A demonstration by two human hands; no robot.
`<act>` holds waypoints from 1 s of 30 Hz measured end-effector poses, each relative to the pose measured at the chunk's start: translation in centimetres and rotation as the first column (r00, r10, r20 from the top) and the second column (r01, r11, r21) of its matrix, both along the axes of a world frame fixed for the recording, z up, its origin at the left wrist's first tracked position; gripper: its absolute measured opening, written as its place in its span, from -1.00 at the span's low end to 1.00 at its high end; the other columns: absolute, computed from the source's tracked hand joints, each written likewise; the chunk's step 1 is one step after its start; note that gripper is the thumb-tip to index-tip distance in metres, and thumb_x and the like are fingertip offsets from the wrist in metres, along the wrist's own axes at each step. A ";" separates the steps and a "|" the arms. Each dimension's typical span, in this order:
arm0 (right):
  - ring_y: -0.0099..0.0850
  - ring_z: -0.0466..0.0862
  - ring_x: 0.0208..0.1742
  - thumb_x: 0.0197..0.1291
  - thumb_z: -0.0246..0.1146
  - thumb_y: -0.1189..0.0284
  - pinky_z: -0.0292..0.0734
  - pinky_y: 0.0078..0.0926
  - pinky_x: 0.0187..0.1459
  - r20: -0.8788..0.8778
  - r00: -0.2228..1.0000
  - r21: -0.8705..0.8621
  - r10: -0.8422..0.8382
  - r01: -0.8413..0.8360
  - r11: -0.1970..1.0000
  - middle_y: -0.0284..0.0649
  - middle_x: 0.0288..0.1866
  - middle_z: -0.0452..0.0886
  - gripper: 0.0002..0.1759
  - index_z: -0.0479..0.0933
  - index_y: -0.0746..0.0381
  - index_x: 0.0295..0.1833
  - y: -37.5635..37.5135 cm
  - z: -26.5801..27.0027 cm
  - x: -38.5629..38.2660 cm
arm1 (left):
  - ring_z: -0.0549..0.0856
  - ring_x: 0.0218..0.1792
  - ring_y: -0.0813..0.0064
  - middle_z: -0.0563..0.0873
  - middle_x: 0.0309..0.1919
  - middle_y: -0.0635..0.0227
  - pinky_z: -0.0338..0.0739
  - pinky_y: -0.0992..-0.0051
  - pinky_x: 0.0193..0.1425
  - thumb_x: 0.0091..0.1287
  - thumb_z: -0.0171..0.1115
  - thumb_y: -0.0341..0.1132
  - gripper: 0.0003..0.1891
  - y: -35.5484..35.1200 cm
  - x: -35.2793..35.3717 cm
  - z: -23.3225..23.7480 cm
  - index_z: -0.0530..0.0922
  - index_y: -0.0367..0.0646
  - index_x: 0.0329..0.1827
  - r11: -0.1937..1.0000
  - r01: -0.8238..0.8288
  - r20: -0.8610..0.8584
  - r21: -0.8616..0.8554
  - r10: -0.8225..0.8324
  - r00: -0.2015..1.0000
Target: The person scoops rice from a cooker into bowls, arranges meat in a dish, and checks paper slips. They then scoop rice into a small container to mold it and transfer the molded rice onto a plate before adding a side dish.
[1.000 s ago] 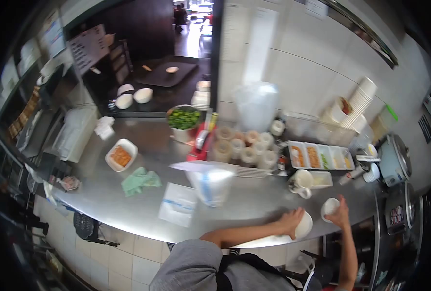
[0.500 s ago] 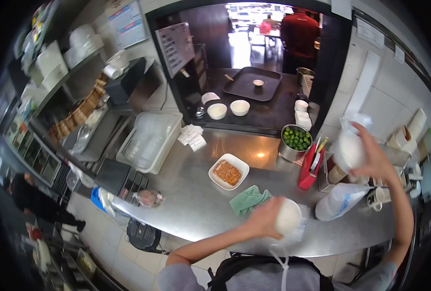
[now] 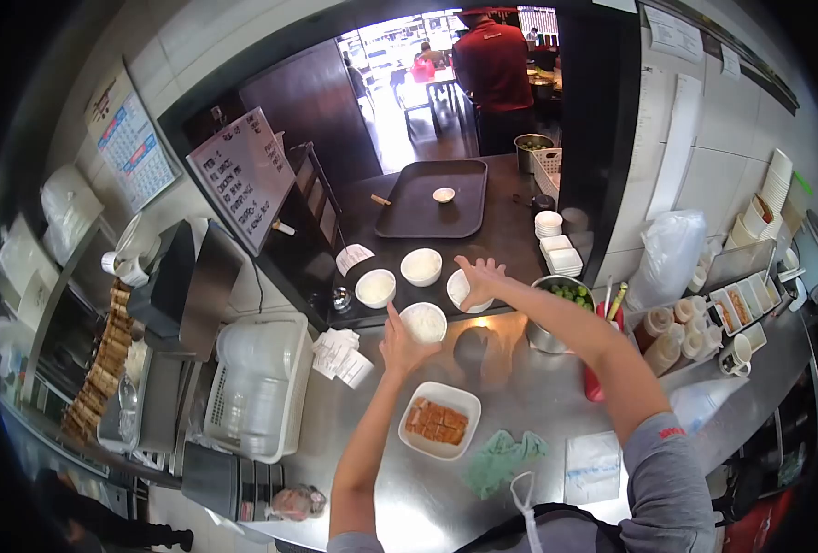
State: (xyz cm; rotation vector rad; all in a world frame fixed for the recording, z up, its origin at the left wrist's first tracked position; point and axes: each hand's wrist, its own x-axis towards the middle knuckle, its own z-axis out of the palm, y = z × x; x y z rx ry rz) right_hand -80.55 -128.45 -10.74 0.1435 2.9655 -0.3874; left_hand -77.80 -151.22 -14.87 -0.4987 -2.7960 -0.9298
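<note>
My left hand (image 3: 403, 348) is wrapped around the near side of a white bowl of rice (image 3: 425, 323), at the serving ledge's front edge. Further right, my right hand (image 3: 480, 278) grips another white rice bowl (image 3: 455, 291) from above, its fingers spanning the rim and hiding part of it. Two more bowls of white rice, one on the left (image 3: 375, 288) and one behind (image 3: 421, 267), stand on the dark ledge just beyond my hands. Nearer to me on the steel counter sits a square white dish (image 3: 468, 400) of sliced, breaded-looking meat (image 3: 436, 421).
A dark tray (image 3: 409, 198) with a small bowl (image 3: 443, 195) lies on the ledge. A pot of green limes (image 3: 570, 293) stands right of my right hand. A green cloth (image 3: 504, 463), receipts (image 3: 342, 357) and a bin of plastic containers (image 3: 285, 438) surround the dish. Beyond the opening stands a person in red (image 3: 492, 69).
Both hands have moved forward from the near right side to the ledge, each with a rice bowl. My view has turned right, toward the ledge.
</note>
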 end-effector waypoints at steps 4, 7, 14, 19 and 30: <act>0.08 0.21 0.27 -0.50 0.50 0.04 0.08 0.28 0.14 -0.015 0.997 0.063 -0.077 0.078 0.995 0.11 0.21 0.27 0.28 -0.10 -0.01 0.40 0.4 -3.0 -3.9 | 0.44 0.10 0.04 0.37 0.11 0.00 0.37 -0.01 0.05 -0.40 0.50 -0.06 0.30 2.0 -5.2 -2.5 -0.20 -0.17 0.40 0.995 -0.094 0.078 0.038 0.090 0.993; 0.08 0.20 0.28 -0.50 0.50 0.04 0.07 0.30 0.14 -0.047 0.992 0.049 -0.121 0.123 0.991 0.13 0.23 0.26 0.28 -0.09 -0.01 0.40 1.1 -4.2 -6.0 | 0.40 0.14 0.02 0.36 0.12 -0.02 0.33 -0.02 0.10 -0.40 0.51 -0.08 0.28 3.5 -7.3 -3.1 -0.18 -0.16 0.39 0.987 -0.158 0.104 0.022 0.155 0.982; 0.16 0.12 0.34 -0.54 0.51 -0.06 0.05 0.28 0.17 -0.191 0.966 0.010 -0.171 0.177 0.984 0.19 0.31 0.16 0.36 -0.15 -0.03 0.42 2.6 -5.0 -9.1 | 0.35 0.17 -0.05 0.35 0.13 -0.12 0.27 0.12 0.23 -0.40 0.54 -0.15 0.22 5.4 -10.6 -5.0 -0.07 -0.34 0.34 0.964 -0.135 0.006 0.228 0.137 0.991; -0.44 0.56 -0.08 0.09 0.27 0.24 0.43 -0.43 -0.05 -0.566 0.786 -0.743 -0.248 -0.356 0.567 -0.26 -0.14 0.60 -0.70 0.52 0.22 -0.15 1.8 1.4 -6.7 | 0.28 0.22 -0.08 0.25 0.23 -0.19 0.18 0.18 0.30 -0.48 0.60 -0.01 0.30 6.1 -12.1 -6.1 -0.01 -0.49 0.30 0.965 -0.048 -0.272 0.257 0.120 0.955; -0.40 0.45 -0.52 0.20 0.06 0.34 0.45 -0.23 -0.27 -0.752 -0.051 -0.200 0.658 -0.932 -0.301 -0.09 -0.29 0.59 -0.78 0.51 0.27 -0.32 -2.4 22.2 27.5 | 0.24 0.29 0.32 0.25 0.29 0.21 0.04 0.29 0.37 0.08 0.29 0.08 -0.01 0.5 23.4 8.2 -0.07 -0.23 0.42 -0.088 0.423 0.089 0.902 -0.920 -0.381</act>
